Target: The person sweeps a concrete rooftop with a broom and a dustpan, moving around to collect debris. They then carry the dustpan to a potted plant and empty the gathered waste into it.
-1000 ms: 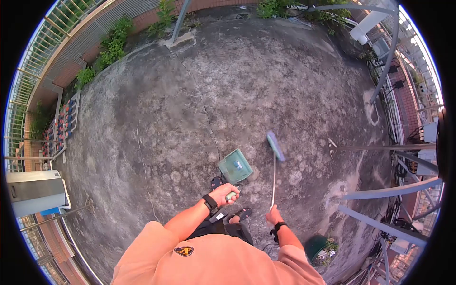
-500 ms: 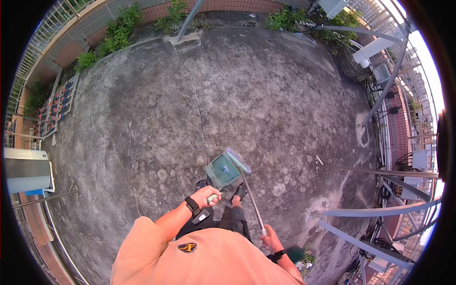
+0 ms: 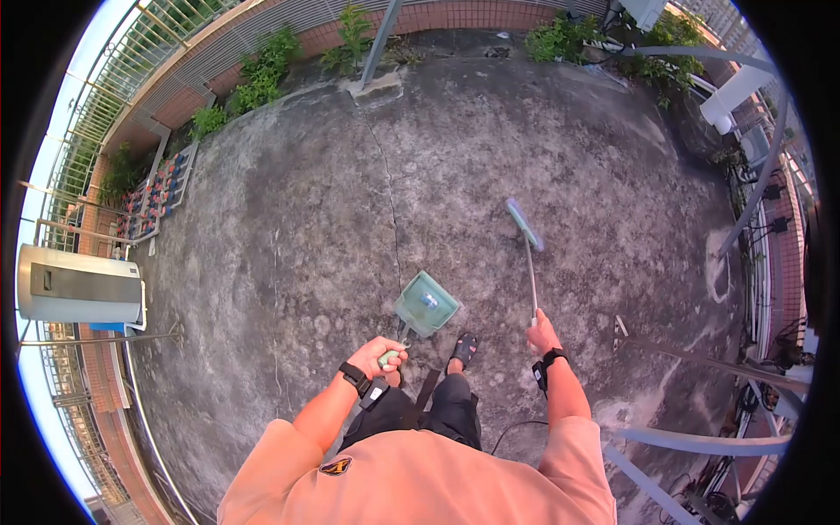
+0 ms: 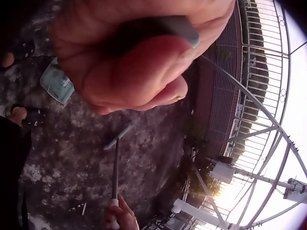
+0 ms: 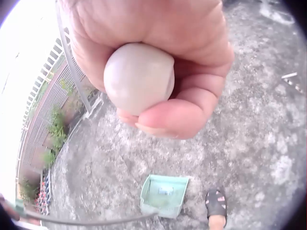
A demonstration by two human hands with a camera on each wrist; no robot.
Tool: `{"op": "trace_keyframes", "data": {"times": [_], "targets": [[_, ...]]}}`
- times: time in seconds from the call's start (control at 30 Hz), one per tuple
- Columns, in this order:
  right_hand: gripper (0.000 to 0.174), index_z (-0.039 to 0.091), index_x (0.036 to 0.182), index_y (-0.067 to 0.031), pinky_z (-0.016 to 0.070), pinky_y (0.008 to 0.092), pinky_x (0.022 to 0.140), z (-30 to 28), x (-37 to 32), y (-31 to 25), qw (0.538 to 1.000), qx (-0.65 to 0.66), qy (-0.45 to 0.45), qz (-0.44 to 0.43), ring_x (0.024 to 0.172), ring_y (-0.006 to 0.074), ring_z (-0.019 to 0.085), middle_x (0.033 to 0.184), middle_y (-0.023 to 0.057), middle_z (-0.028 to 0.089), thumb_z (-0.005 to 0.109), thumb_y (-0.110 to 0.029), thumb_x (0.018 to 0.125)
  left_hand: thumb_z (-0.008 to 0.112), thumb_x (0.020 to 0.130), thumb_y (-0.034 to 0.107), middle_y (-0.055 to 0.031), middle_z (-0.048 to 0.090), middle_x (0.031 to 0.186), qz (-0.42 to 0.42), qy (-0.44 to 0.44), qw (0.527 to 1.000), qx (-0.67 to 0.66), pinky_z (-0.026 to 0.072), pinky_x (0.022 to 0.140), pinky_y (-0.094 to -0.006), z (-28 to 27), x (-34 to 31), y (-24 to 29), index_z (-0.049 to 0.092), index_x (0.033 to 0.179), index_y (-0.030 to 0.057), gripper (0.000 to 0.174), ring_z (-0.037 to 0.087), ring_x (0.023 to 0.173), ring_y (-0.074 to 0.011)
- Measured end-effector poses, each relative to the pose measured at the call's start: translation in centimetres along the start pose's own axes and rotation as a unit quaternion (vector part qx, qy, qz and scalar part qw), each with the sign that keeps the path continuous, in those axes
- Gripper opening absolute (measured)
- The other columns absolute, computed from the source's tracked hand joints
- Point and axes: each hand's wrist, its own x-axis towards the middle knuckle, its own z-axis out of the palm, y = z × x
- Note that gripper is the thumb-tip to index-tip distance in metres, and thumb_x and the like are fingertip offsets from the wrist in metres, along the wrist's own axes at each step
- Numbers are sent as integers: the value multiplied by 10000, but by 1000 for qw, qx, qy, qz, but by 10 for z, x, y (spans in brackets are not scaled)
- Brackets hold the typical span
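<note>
My left hand grips the pale green handle of a dustpan, whose green pan lies low over the concrete in front of my feet. Inside the pan is a small white-and-blue label-like patch. The right hand is curled round the stick of a broom. Its long, narrow, bluish head is down at the floor, ahead and to the right of the dustpan and apart from it. In the right wrist view the white rounded end of the broom handle pokes out of the fist.
Stained concrete floor with a long crack spreads ahead. Metal posts and struts stand at the right, a grey-and-white box unit at the left. Green plants line the far wall. A sandal is beside the dustpan.
The broom head swung from the right to the dustpan's edge, then back out forward and right. My right hand moved forward with it. The left hand keeps hold of the dustpan.
</note>
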Motion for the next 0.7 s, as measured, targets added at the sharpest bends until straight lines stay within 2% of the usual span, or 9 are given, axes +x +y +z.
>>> {"op": "trace_keyframes", "data": {"times": [0.13, 0.23, 0.27, 0.3, 0.33, 0.4, 0.53, 0.6, 0.7], "targets": [[682, 227, 1302, -35, 479, 395, 588, 57, -20, 52, 984, -149, -56, -73, 717, 336, 610, 778, 245, 587, 501, -18, 678, 499, 807, 75, -61, 506, 637, 13, 18, 999, -24, 292, 298, -174, 10, 3, 8, 476, 778, -68, 147, 427, 418, -58], [736, 154, 1319, 6, 479, 378, 613, 83, -90, 65, 979, -107, -164, -49, 726, 320, 612, 785, 258, 583, 515, -52, 680, 499, 812, 82, -75, 515, 655, 22, 10, 999, -35, 290, 297, -174, 7, 5, 11, 467, 779, -63, 153, 426, 415, -61], [769, 136, 1333, -1, 475, 369, 620, 91, -101, 78, 973, -121, -194, -38, 754, 305, 610, 862, 263, 577, 531, -51, 675, 497, 811, 76, -81, 514, 656, 20, 13, 999, -46, 288, 299, -173, 6, 4, 11, 465, 780, -61, 144, 427, 416, -61], [779, 144, 1341, -4, 465, 340, 607, 94, -118, 85, 972, -79, -210, -73, 736, 256, 596, 907, 213, 570, 545, -46, 674, 503, 793, 62, -98, 523, 658, 18, 3, 999, -49, 301, 293, -192, -1, 6, 10, 457, 751, -48, 126, 444, 420, -78], [765, 160, 1342, 4, 448, 307, 583, 88, -136, 72, 964, -19, -264, -8, 683, 199, 558, 900, 145, 548, 548, -35, 683, 509, 775, 48, -114, 531, 661, 19, -5, 998, -52, 314, 288, -211, -5, 7, 10, 449, 722, -36, 116, 460, 423, -94], [755, 161, 1347, -2, 414, 288, 471, 96, -143, 87, 963, 63, -262, -26, 503, 160, 510, 723, 89, 539, 554, -41, 703, 512, 772, 45, -119, 533, 664, 16, -19, 997, -67, 316, 287, -214, -11, 9, 9, 450, 730, -29, 106, 465, 424, -99], [721, 179, 1347, -8, 394, 274, 437, 65, -165, 52, 962, 105, -250, 14, 471, 136, 487, 687, 61, 520, 550, -17, 729, 521, 760, 28, -130, 535, 667, 28, -16, 996, -82, 319, 284, -217, -25, 6, 10, 444, 766, -5, 84, 468, 422, -112], [703, 188, 1346, -8, 384, 258, 417, 53, -168, 24, 962, 133, -234, 52, 452, 116, 477, 667, 48, 509, 542, 2, 738, 526, 749, 7, -118, 524, 667, 30, -72, 992, -102, 303, 287, -212, -40, 16, 8, 429, 799, 10, 109, 445, 421, -106], [664, 230, 1318, 22, 388, 253, 407, 48, -141, -12, 979, 96, -179, -10, 439, 111, 480, 611, 22, 493, 536, 10, 729, 522, 757, 19, -111, 521, 667, 34, -66, 993, -90, 303, 292, -211, -41, 0, 18, 432, 776, 10, 93, 442, 425, -103]]}}
